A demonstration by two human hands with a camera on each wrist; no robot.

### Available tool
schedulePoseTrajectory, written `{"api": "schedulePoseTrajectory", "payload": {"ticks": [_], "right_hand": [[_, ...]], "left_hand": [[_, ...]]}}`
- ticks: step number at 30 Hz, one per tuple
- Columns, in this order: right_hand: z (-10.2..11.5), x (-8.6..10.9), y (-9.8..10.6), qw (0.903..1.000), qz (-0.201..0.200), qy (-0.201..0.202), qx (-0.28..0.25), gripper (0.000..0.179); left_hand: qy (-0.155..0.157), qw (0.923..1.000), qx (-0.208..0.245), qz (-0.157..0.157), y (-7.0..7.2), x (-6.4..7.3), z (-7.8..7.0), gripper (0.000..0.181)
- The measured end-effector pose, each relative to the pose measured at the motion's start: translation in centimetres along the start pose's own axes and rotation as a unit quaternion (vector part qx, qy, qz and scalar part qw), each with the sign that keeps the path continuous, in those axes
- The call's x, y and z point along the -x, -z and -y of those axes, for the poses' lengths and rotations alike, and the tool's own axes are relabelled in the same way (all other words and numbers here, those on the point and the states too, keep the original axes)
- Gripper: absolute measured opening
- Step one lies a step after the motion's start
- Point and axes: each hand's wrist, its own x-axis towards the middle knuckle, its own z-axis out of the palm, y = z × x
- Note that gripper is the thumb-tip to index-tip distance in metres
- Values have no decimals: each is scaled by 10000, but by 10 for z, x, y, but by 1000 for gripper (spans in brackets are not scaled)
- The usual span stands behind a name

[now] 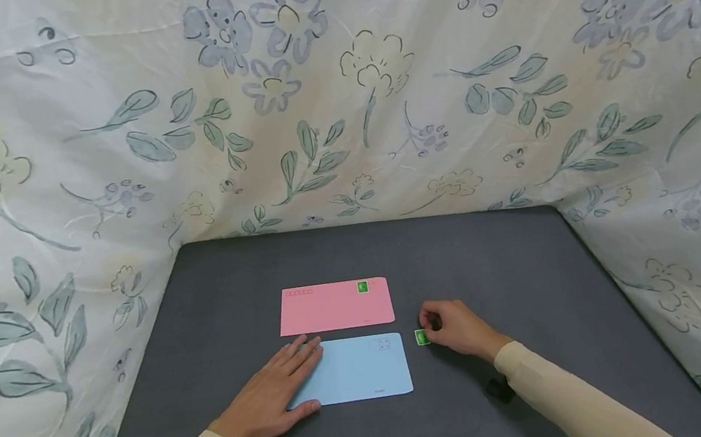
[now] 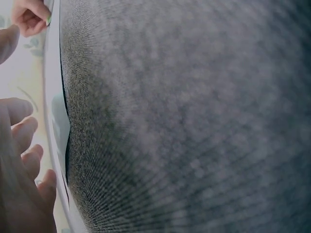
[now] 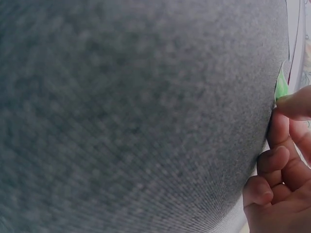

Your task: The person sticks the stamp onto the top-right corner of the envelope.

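A light blue envelope (image 1: 361,376) lies on the dark table, with a small printed square at its upper right. My left hand (image 1: 274,398) rests on its left end, fingers straight and spread. Just right of the envelope, my right hand (image 1: 461,328) pinches a small green stamp (image 1: 422,337) with a white edge between thumb and index finger. In the right wrist view the stamp (image 3: 282,87) stands tilted up from the fingertips. A pink envelope (image 1: 336,307) lies behind the blue one and bears a similar green stamp (image 1: 362,287) at its upper right.
The dark grey table (image 1: 231,271) has rounded far corners. A pale cloth (image 1: 319,178) with printed flowers and leaves hangs around its back and both sides. A black wrist strap piece (image 1: 499,389) shows under the right sleeve.
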Motion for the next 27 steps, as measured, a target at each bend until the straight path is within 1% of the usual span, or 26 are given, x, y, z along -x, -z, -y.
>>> {"api": "schedulePoseTrajectory", "payload": {"ticks": [4, 13, 18, 22, 27], "right_hand": [[0, -1, 1, 10000, 65, 6, 13, 20], [-2, -1, 2, 9998, 169, 49, 85, 18], [0, 1, 0, 9997, 227, 44, 47, 15], [2, 3, -1, 9996, 259, 101, 33, 16], [6, 7, -2, 9996, 247, 96, -9, 16]], "left_hand": [[-15, 10000, -41, -19, 0, 1, -2, 86], [-272, 9996, 99, -56, -6, 5, -10, 85], [-362, 9993, 56, 27, -9, 11, -10, 85], [-461, 9989, 12, 127, -11, 14, -9, 84], [-521, 9984, -17, 224, -10, 17, -9, 84]]}}
